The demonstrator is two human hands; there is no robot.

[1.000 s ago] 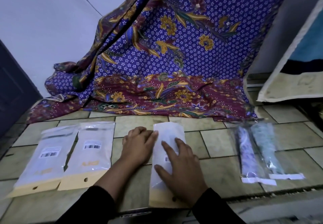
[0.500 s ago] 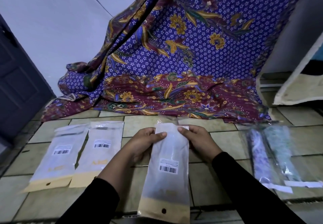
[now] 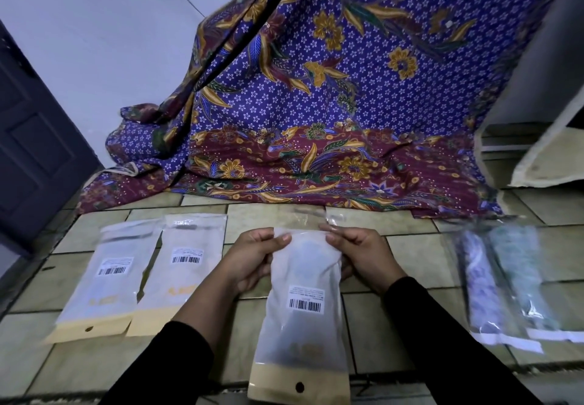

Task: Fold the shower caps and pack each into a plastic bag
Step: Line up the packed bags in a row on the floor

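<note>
Here, a frosted plastic bag (image 3: 305, 294) with a barcode label and a tan header strip at its near end hangs between two hands, lifted just above the tiled floor (image 3: 395, 325). The left grip (image 3: 249, 259) pinches the bag's upper left edge, thumb in front. The right grip (image 3: 363, 256) pinches the upper right edge beside a clear flap. A dim shape shows through the film, though what it is cannot be told.

The bag looks very light, limp and slippery. It would likely sag or slide if held in the middle, so the stiffer top edge and the header strip seem the surest places to take hold.

To the left, two matching bags (image 3: 107, 278) (image 3: 180, 265) lie flat side by side on the floor. To the right, well apart, lie two clear packs (image 3: 480, 281) (image 3: 518, 272) of rolled patterned material. Behind them all, a purple and maroon floral cloth (image 3: 316, 104) drapes down onto the tiles. A dark door (image 3: 31, 136) stands at far left.
</note>
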